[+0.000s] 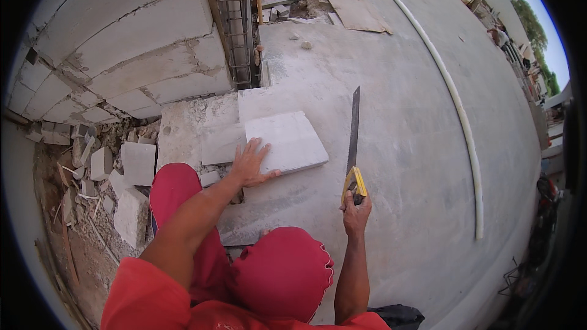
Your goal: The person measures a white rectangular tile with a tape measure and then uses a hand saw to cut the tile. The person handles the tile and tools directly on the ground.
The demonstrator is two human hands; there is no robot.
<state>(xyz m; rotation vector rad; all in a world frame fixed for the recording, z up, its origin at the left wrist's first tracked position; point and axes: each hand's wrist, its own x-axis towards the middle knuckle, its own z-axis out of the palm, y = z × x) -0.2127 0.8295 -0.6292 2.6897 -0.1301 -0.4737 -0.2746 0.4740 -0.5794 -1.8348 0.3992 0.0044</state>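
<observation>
Block work on a concrete slab, noted as I watch from the head view. My left hand (pixel 252 164) lies flat, fingers (pixel 262 146) spread wide, on the near left corner of a pale grey cut block piece (pixel 287 140); nothing is gripped, the palm only presses down. That piece lies tilted on larger pale blocks (pixel 195 125), just beyond the fingertips, its right edge close to the saw blade.

My right hand (pixel 356 212) is closed around the yellow and black handle of a handsaw (pixel 353 146). Its dark blade runs up and away from those fingers, nearly straight ahead, just right of the block piece; I cannot tell whether the teeth touch it.

Left of the left fingers: broken block offcuts and rubble (pixel 131 174) on bare earth. Beyond them, a wall of pale blocks (pixel 128 36) with rough mortar joints, ending at a cage of steel reinforcing bars (pixel 237 18).

Right of the right fingers, well apart, a long white pipe (pixel 455 104) curves across the concrete floor (pixel 391 85). Far ahead lies a flat board (pixel 351 3).

Below both hands, red trousers and a red sleeve; a knee (pixel 281 272) sits between the forearms.
</observation>
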